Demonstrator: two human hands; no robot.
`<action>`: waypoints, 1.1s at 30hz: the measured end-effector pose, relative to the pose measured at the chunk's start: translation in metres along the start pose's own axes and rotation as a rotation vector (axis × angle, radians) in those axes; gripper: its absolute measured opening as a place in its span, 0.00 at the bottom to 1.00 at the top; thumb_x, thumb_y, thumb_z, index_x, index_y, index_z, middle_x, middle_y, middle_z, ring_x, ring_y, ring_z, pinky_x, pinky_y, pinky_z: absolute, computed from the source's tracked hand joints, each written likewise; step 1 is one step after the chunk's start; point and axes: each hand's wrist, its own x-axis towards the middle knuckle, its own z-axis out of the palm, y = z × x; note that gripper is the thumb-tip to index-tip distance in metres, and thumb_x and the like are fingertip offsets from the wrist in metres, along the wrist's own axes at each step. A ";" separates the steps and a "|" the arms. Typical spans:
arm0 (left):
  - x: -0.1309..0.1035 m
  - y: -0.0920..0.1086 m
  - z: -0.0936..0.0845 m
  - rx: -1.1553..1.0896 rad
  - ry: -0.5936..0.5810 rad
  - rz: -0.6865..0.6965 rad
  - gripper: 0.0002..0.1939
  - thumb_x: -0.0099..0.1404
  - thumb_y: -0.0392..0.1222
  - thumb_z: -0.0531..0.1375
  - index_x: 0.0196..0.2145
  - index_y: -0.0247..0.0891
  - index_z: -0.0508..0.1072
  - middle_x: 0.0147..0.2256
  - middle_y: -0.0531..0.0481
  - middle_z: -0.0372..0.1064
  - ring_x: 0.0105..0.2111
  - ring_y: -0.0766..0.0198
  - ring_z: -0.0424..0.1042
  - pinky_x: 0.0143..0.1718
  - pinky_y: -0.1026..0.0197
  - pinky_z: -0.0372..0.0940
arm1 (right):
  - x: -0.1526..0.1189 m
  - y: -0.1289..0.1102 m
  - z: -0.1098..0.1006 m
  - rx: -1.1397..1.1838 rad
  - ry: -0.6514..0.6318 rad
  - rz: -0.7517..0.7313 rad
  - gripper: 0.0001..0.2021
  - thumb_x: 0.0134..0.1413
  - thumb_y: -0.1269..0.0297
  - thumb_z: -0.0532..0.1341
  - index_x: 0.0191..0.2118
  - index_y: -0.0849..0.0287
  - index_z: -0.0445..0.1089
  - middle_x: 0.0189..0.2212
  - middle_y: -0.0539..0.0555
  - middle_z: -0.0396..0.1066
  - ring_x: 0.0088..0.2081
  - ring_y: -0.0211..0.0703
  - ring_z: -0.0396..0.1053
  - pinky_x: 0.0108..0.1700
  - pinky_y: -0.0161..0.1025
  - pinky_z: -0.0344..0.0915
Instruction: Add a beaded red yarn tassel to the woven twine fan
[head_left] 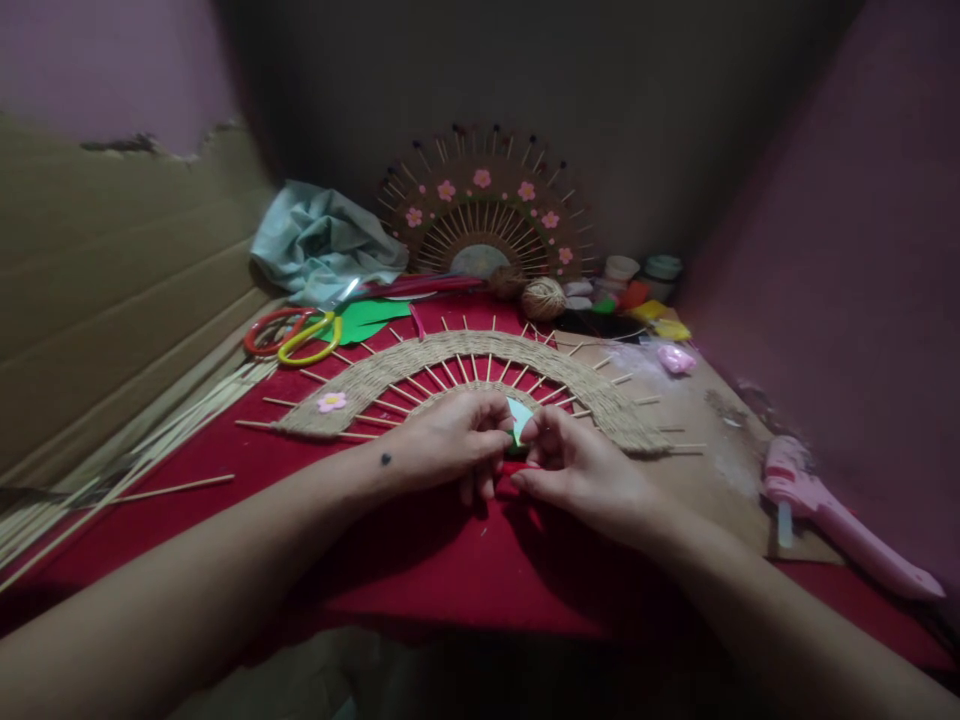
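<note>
A woven half-round fan (472, 345) with thin sticks radiating through it lies flat on a red cloth (442, 570). One pink flower (331, 402) sits on its left end. My left hand (461, 435) is closed over the middle of the fan's lower edge, its fingertips pinched; what they hold is mostly hidden. My right hand (577, 465) faces it, thumb and fingers closed around a small bright red piece (517, 467) that reaches toward the left fingers. Between the hands shows a pale green piece (519, 418), partly covered by fingers.
A finished-looking flowered fan (480, 190) stands behind. Scissors (300, 335), green sheets (367, 318) and a crumpled cloth (322, 240) lie back left, loose sticks (142, 460) at left. A twine ball (543, 298) and small pots (621, 268) sit behind; a pink glue gun (832, 510) lies right.
</note>
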 end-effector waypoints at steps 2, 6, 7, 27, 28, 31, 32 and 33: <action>0.000 0.000 0.000 -0.016 -0.009 0.012 0.05 0.62 0.36 0.52 0.37 0.37 0.65 0.19 0.55 0.67 0.16 0.68 0.69 0.16 0.69 0.63 | -0.001 0.000 -0.001 -0.003 -0.015 0.015 0.12 0.44 0.69 0.63 0.30 0.56 0.57 0.22 0.44 0.61 0.23 0.33 0.59 0.24 0.34 0.56; 0.001 -0.001 0.000 -0.028 0.003 0.008 0.04 0.61 0.35 0.51 0.34 0.37 0.64 0.18 0.55 0.67 0.16 0.68 0.69 0.16 0.69 0.64 | -0.003 -0.001 -0.002 -0.154 -0.015 -0.080 0.08 0.46 0.69 0.64 0.27 0.57 0.62 0.24 0.47 0.65 0.27 0.36 0.63 0.29 0.35 0.59; 0.001 -0.002 0.000 -0.026 0.008 0.013 0.03 0.61 0.35 0.51 0.34 0.37 0.64 0.18 0.55 0.67 0.16 0.68 0.69 0.16 0.69 0.64 | -0.004 0.000 -0.002 -0.233 -0.002 -0.117 0.07 0.46 0.69 0.64 0.27 0.57 0.64 0.24 0.47 0.66 0.28 0.37 0.63 0.30 0.36 0.59; 0.001 0.003 -0.005 -0.040 -0.065 -0.006 0.03 0.61 0.38 0.54 0.30 0.38 0.62 0.17 0.54 0.67 0.17 0.65 0.70 0.18 0.65 0.64 | -0.004 0.002 0.004 -0.421 0.164 -0.163 0.02 0.50 0.71 0.60 0.31 0.60 0.69 0.28 0.54 0.72 0.30 0.42 0.68 0.34 0.40 0.61; 0.001 0.003 -0.005 -0.032 -0.073 -0.001 0.03 0.61 0.38 0.54 0.30 0.38 0.63 0.17 0.54 0.66 0.17 0.65 0.70 0.19 0.65 0.64 | -0.003 0.001 0.004 -0.428 0.139 -0.146 0.03 0.51 0.70 0.60 0.32 0.60 0.71 0.28 0.54 0.73 0.30 0.42 0.68 0.35 0.40 0.61; 0.001 0.002 -0.007 -0.010 -0.091 0.010 0.03 0.62 0.38 0.54 0.30 0.37 0.62 0.16 0.55 0.66 0.17 0.65 0.70 0.19 0.66 0.63 | -0.002 -0.004 0.003 -0.466 0.078 -0.091 0.07 0.53 0.70 0.59 0.32 0.60 0.76 0.27 0.54 0.75 0.30 0.42 0.69 0.36 0.40 0.60; 0.002 0.001 -0.007 -0.003 -0.093 0.011 0.03 0.62 0.37 0.54 0.30 0.37 0.62 0.17 0.55 0.66 0.17 0.65 0.70 0.19 0.65 0.63 | -0.002 -0.005 0.003 -0.479 0.069 -0.078 0.08 0.54 0.70 0.59 0.31 0.61 0.76 0.26 0.53 0.75 0.29 0.41 0.68 0.35 0.39 0.59; 0.002 0.000 -0.008 0.004 -0.098 0.011 0.03 0.62 0.37 0.54 0.30 0.37 0.62 0.17 0.55 0.66 0.17 0.65 0.70 0.19 0.65 0.63 | -0.001 -0.007 0.002 -0.489 0.063 -0.063 0.08 0.54 0.70 0.58 0.30 0.61 0.76 0.25 0.53 0.74 0.28 0.40 0.66 0.34 0.38 0.58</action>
